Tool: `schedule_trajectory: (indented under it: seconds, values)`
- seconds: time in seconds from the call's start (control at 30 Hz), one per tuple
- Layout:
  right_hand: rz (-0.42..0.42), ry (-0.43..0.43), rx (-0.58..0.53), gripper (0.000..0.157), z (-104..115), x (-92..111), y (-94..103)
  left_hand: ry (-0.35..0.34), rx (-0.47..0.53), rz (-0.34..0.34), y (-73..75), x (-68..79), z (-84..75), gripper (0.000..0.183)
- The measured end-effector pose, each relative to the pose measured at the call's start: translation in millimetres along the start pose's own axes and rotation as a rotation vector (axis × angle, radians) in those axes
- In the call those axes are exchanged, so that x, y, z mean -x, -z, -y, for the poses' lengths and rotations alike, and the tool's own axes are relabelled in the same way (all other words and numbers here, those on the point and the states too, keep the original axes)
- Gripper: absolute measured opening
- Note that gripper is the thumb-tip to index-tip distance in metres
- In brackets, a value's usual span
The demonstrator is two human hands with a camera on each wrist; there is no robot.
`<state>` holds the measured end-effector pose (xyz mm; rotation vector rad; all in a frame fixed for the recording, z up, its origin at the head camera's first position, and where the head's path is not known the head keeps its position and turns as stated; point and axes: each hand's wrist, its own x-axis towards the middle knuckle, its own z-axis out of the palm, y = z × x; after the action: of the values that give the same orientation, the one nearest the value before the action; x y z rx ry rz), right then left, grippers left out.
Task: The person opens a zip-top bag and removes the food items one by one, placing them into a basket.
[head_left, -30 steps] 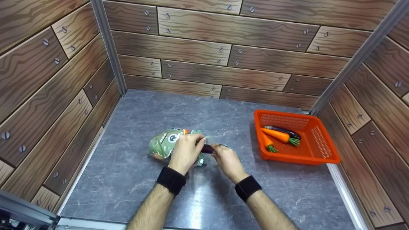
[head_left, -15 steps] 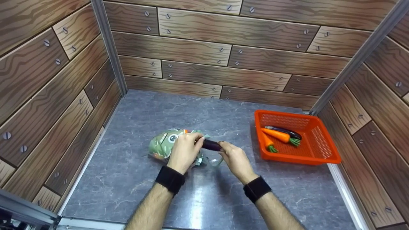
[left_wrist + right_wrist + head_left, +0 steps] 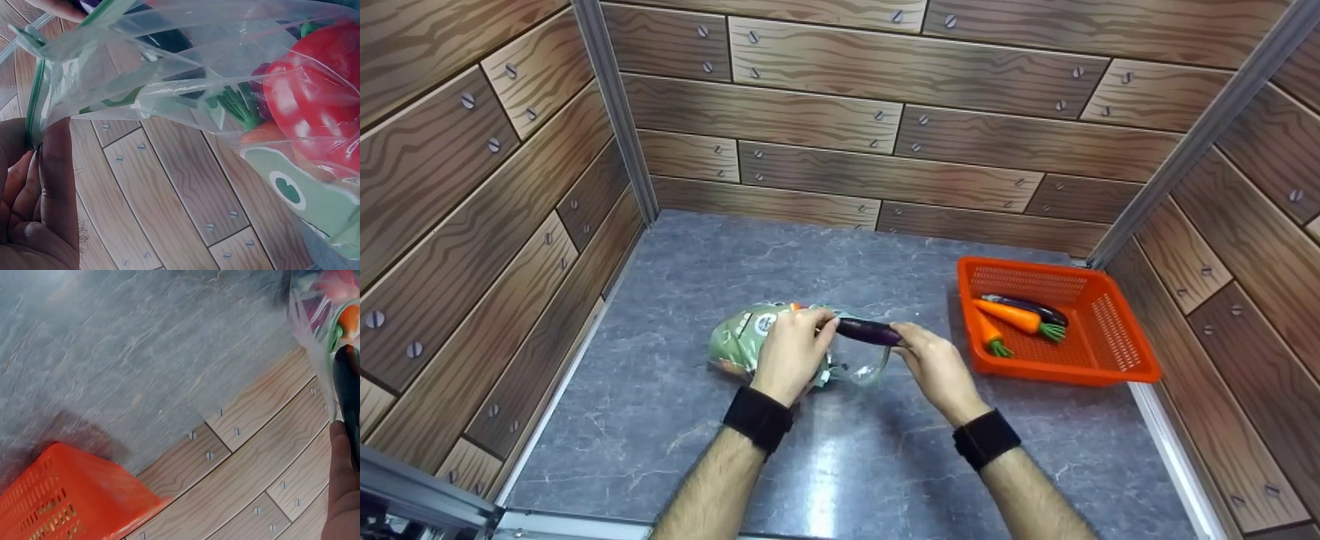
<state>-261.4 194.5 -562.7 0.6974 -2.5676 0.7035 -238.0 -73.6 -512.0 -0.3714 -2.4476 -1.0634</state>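
Note:
My left hand (image 3: pixel 793 352) pinches the green zip edge (image 3: pixel 35 107) of a clear, green-printed zip bag (image 3: pixel 739 337), which lies left of centre on the floor. Between the hands is a dark purple eggplant (image 3: pixel 870 332). My right hand (image 3: pixel 937 367) grips its right end, while its left end is close by the left fingers at the bag's mouth. Through the plastic show a red bell pepper (image 3: pixel 315 90) and the green top of a carrot (image 3: pixel 242 107). In the right wrist view, the eggplant (image 3: pixel 347 388) overlaps the bag's opening.
An orange-red plastic basket (image 3: pixel 1057 371) stands to the right, with two carrots (image 3: pixel 1012 316) and another eggplant (image 3: pixel 1039 309) inside. Wood-patterned walls (image 3: pixel 825 112) close off the back and sides of the grey marbled surface (image 3: pixel 660 300).
My right hand has moved right with the eggplant, and much more of the eggplant shows between the hands. The left hand has stayed at the bag's edge.

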Motion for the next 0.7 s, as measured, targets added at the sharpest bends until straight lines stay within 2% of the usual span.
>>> schedule_trajectory:
  seconds: [0.43, 0.7]
  values:
    - [-0.025, 0.035, 0.009, 0.041, -21.3, 3.1, 20.8, -0.024, 0.019, -0.003, 0.9, -0.9, 0.9, 0.008]
    - [-0.051, 0.025, 0.023, 0.042, -36.4, 4.2, 36.6, -0.025, 0.006, 0.0, 0.4, -1.5, 1.4, 0.009]
